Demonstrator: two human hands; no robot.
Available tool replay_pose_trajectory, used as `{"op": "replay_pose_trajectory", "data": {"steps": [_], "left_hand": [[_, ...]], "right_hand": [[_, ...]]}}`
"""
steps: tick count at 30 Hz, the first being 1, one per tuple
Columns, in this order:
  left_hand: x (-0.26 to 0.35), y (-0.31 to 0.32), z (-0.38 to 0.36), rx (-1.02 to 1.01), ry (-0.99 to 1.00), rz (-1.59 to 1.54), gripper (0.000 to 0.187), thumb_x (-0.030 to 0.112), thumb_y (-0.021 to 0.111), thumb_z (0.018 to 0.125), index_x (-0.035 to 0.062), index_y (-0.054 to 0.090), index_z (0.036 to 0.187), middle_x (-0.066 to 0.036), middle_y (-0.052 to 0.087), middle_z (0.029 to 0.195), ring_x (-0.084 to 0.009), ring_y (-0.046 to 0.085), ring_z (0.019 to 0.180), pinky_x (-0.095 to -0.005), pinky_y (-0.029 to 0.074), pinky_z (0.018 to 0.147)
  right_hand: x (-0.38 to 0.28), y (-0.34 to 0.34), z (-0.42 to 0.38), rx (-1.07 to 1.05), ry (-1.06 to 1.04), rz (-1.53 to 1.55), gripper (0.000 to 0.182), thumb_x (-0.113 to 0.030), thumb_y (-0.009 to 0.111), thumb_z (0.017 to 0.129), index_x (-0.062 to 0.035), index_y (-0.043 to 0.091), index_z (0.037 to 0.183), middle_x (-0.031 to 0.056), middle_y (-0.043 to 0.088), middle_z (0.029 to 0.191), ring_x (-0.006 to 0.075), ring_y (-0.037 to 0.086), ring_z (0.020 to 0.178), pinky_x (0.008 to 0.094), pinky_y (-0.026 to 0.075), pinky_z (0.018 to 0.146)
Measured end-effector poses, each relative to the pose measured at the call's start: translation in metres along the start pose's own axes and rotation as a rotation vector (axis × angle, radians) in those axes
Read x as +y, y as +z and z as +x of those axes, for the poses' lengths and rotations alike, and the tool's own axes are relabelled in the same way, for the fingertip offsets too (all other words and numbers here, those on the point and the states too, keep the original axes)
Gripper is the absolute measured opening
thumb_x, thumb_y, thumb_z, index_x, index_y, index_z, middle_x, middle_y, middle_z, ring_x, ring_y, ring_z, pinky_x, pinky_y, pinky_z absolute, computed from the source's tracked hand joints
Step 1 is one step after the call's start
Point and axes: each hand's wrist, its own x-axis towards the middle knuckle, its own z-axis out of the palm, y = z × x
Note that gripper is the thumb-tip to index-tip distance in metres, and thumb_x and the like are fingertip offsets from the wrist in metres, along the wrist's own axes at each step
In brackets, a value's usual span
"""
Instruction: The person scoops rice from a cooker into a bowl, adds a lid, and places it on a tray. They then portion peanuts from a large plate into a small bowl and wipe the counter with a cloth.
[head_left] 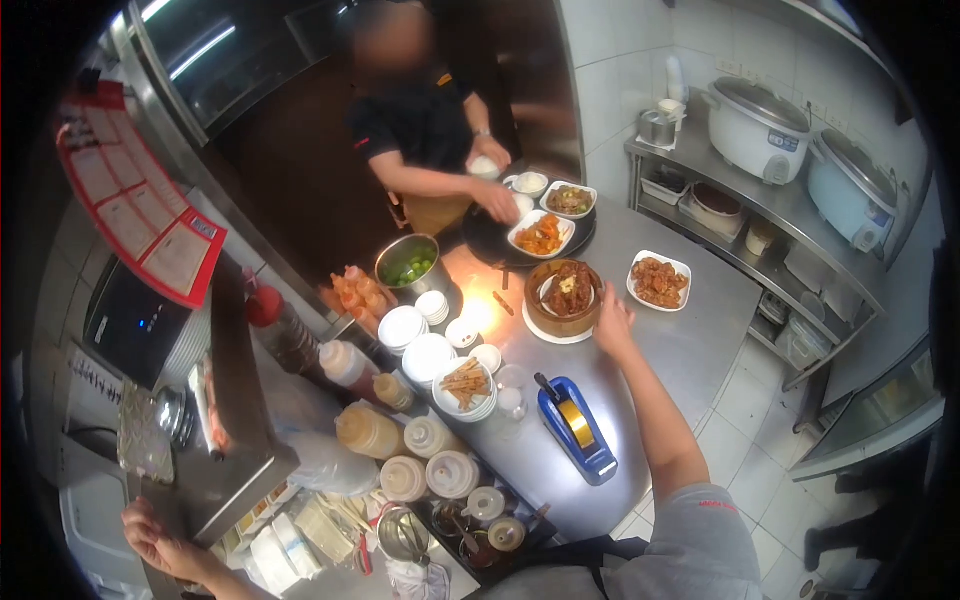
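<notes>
The right hand, grip unclear, was beside a wooden bowl, likely stiff, weighty, best held low; the left hand curled loosely.

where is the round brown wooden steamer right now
In the head view, the round brown wooden steamer sits right of centre on a white plate, above the blue tape dispenser in the picture, with the right hand at its right edge.

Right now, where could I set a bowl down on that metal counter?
Bare counter shows right of the square dish nearest the right hand, and between the blue tape dispenser and the squeeze bottles. Those bottles and stacked white dishes crowd the left side.
</notes>
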Motion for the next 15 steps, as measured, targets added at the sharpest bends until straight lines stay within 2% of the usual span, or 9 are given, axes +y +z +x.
{"op": "replay_pose_trajectory", "data": {"steps": [3, 6, 8, 9, 10, 11, 12, 13, 15], "left_hand": [[0.002, 0.005, 0.0, 0.058, -0.014, -0.009, 0.021, -0.009, 0.032, 0.06, 0.0096, 0.029, 0.069, -0.005, 0.037, 0.077, -0.018, 0.039, 0.079, -0.031, 0.034, 0.085], [0.006, 0.013, 0.001, 0.065, 0.014, -0.014, 0.02, -0.01, 0.031, 0.062, 0.0086, 0.032, 0.069, -0.005, 0.041, 0.077, -0.0186, 0.042, 0.08, -0.0321, 0.035, 0.085], [0.017, 0.026, 0.005, 0.077, 0.039, -0.019, 0.019, -0.011, 0.032, 0.066, 0.0074, 0.031, 0.066, -0.004, 0.037, 0.071, -0.0162, 0.037, 0.072, -0.0273, 0.037, 0.072], [0.011, 0.021, 0.006, 0.046, 0.077, 0.009, 0.018, -0.01, 0.035, 0.069, 0.007, 0.031, 0.065, -0.004, 0.037, 0.07, -0.0157, 0.037, 0.07, -0.0264, 0.036, 0.068], [0.017, 0.026, 0.006, 0.082, 0.094, 0.085, 0.016, -0.008, 0.037, 0.071, 0.0059, 0.035, 0.065, -0.004, 0.041, 0.068, -0.0154, 0.038, 0.067, -0.0265, 0.035, 0.064], [0.019, 0.026, 0.007, 0.092, 0.103, 0.128, 0.014, -0.008, 0.037, 0.071, 0.0045, 0.04, 0.066, -0.005, 0.045, 0.068, -0.0152, 0.04, 0.066, -0.0263, 0.035, 0.063], [0.02, 0.024, 0.008, 0.022, 0.124, 0.055, 0.016, -0.01, 0.034, 0.071, 0.0035, 0.043, 0.07, -0.006, 0.047, 0.072, -0.014, 0.039, 0.064, -0.0269, 0.036, 0.064], [0.017, 0.023, 0.009, 0.014, 0.186, 0.013, 0.016, -0.009, 0.036, 0.076, 0.0034, 0.044, 0.071, -0.005, 0.045, 0.07, -0.0134, 0.039, 0.063, -0.0257, 0.034, 0.061], [0.017, 0.021, 0.011, -0.052, 0.129, -0.144, 0.018, -0.011, 0.035, 0.076, 0.0039, 0.042, 0.069, -0.004, 0.044, 0.071, -0.012, 0.039, 0.065, -0.0227, 0.033, 0.06]], "right_hand": [[-0.033, -0.006, -0.028, -0.062, 0.047, -0.019, 0.075, -0.002, 0.051, 0.072, -0.0047, 0.014, 0.137, 0.0173, 0.045, 0.129, 0.033, 0.042, 0.117, 0.0563, 0.023, 0.094], [-0.059, -0.007, -0.046, -0.092, 0.02, -0.006, 0.077, -0.002, 0.052, 0.071, -0.0057, 0.013, 0.137, 0.0233, 0.041, 0.129, 0.0361, 0.039, 0.119, 0.0547, 0.026, 0.094], [-0.07, -0.011, -0.045, -0.174, 0.052, 0.099, 0.078, -0.002, 0.051, 0.072, -0.0056, 0.01, 0.138, 0.0247, 0.039, 0.13, 0.0376, 0.038, 0.121, 0.0547, 0.027, 0.094], [-0.066, -0.003, -0.043, -0.094, -0.027, 0.15, 0.074, -0.002, 0.049, 0.074, -0.0055, 0.011, 0.138, 0.0256, 0.038, 0.13, 0.039, 0.038, 0.121, 0.0507, 0.029, 0.097], [-0.029, 0.027, -0.022, 0.053, -0.279, 0.244, 0.07, -0.001, 0.047, 0.076, -0.0062, 0.015, 0.138, 0.0237, 0.042, 0.127, 0.0355, 0.043, 0.116, 0.0446, 0.032, 0.097], [-0.065, -0.019, -0.035, -0.088, -0.279, 0.408, 0.066, -0.001, 0.047, 0.078, -0.0066, 0.02, 0.137, 0.0199, 0.048, 0.121, 0.0292, 0.048, 0.111, 0.0363, 0.037, 0.093], [-0.088, -0.048, -0.037, -0.259, -0.178, 0.539, 0.062, -0.002, 0.047, 0.078, -0.0067, 0.025, 0.136, 0.0155, 0.053, 0.113, 0.0237, 0.052, 0.103, 0.0327, 0.042, 0.087], [-0.118, -0.075, -0.052, -0.345, -0.173, 0.778, 0.059, -0.003, 0.049, 0.078, -0.0084, 0.031, 0.134, 0.014, 0.055, 0.111, 0.0211, 0.057, 0.096, 0.0303, 0.045, 0.082], [-0.199, -0.146, -0.106, -0.592, -0.14, 1.064, 0.056, -0.007, 0.052, 0.08, -0.0036, 0.031, 0.132, 0.0144, 0.056, 0.107, 0.0206, 0.06, 0.089, 0.0299, 0.047, 0.076]]}}
